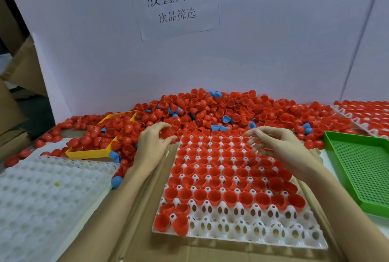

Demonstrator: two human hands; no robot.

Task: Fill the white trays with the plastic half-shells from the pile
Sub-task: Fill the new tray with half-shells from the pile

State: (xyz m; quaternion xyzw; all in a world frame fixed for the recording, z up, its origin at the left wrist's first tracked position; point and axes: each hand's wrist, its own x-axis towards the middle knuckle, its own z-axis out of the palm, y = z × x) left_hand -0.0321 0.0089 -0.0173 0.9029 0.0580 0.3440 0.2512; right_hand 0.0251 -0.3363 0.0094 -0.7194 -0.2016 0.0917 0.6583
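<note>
A big pile of red half-shells (221,110) with a few blue ones lies against the back wall. In front of me a white tray (242,234) holds red shells in most cells; its two nearest rows are largely bare. My left hand (152,146) is at the tray's far left corner, fingers curled round red shells (168,134) at the pile's edge. My right hand (273,146) hovers over the tray's far right part, fingers loosely curled, with red shells showing beneath them; whether it holds one is unclear.
A second white tray (42,194) lies at the left with bare cells. A yellow tray (88,153) of red shells sits behind it. A green perforated tray (362,169) stands at the right, and a filled white tray (368,112) lies at the far right. Cardboard covers the table.
</note>
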